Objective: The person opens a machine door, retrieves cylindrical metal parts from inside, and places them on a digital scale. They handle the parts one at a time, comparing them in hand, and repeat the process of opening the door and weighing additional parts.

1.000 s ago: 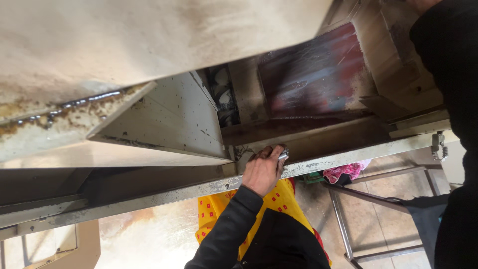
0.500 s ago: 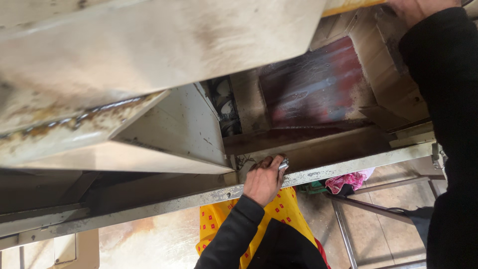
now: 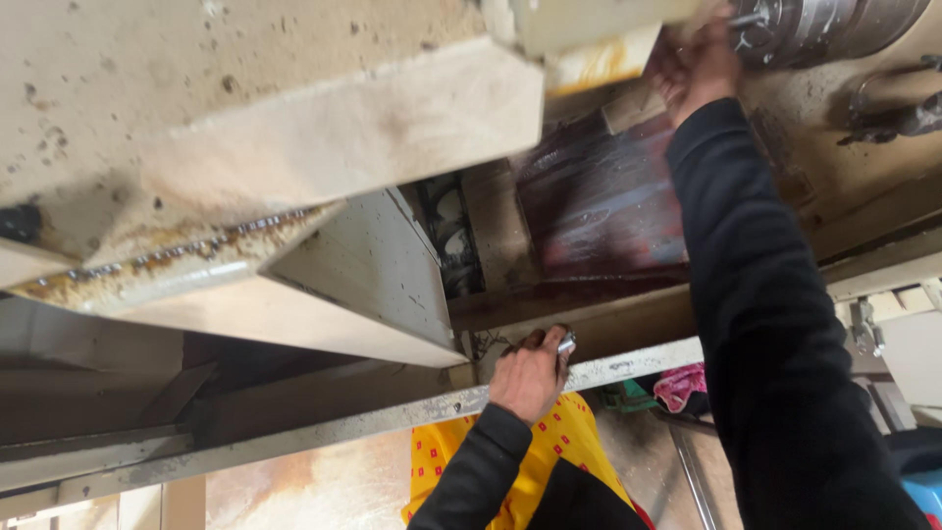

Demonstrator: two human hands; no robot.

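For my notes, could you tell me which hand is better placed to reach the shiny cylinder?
Right: the right hand is beside the shiny cylinder; the left hand grips low at the rail.

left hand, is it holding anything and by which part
The left hand grips a small shiny metal piece at the machine frame's rail; its fingers cover most of it, so the exact part held cannot be told.

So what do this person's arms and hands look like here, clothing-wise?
Both arms are covered to the wrist in plain black long sleeves of soft, knit-like fabric, with no markings visible. The left hand and right hand are bare: no gloves, and no watch or rings that I can make out. A yellow garment with small red marks shows below the left sleeve.
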